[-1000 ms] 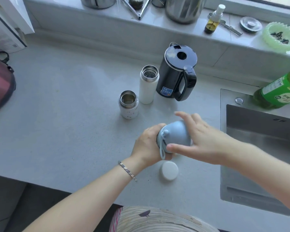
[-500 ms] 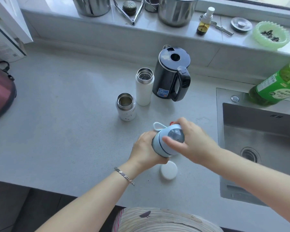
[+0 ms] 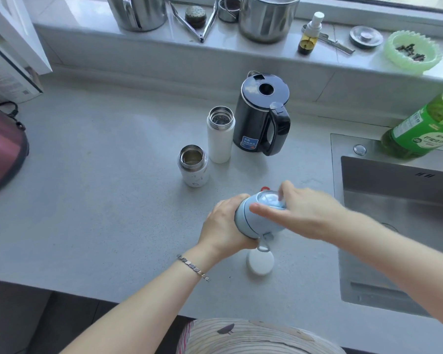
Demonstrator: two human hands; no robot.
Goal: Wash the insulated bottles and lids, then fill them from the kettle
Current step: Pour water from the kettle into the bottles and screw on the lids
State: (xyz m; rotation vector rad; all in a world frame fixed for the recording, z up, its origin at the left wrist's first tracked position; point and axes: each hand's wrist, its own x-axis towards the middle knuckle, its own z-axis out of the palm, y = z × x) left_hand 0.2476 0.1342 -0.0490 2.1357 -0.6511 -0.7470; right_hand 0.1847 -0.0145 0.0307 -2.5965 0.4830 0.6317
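Gripping is what both hands are doing in the head view, in front of the kettle (image 3: pixel 261 116) and nearer the person. The left hand (image 3: pixel 225 226) wraps round the body of the blue bottle (image 3: pixel 240 221), which is tipped on its side above the tabletop (image 3: pixel 100 187). The right hand (image 3: pixel 304 213) clasps the blue lid (image 3: pixel 264 218), thumb laid across the near side and fingers curled over the far side (motion blur hides the fingertips).

This looks like a twist at the lid, though I cannot tell which way it turns. The bottle should be rigid and hard-walled, with a smooth painted skin that would turn slippery once wet. It is probably light if empty. The body's middle is the sound place for the holding hand and the lid's widest ring for the turning hand. The small loop hanging from it seems too flimsy to twist by.

Counting:
- **Bottles:** three. The blue one is in the hands. A tall white bottle (image 3: pixel 220 136) stands just left of the kettle, and a short white bottle (image 3: pixel 193 166) stands left of and nearer than that; both are open-mouthed.
- **Lids:** two in sight. The blue one, and a round white lid (image 3: pixel 260 263) lying well in front of the kettle, below the hands.
- **Kettle:** one.
- **Sink:** one sink (image 3: pixel 394 187), right of the kettle.
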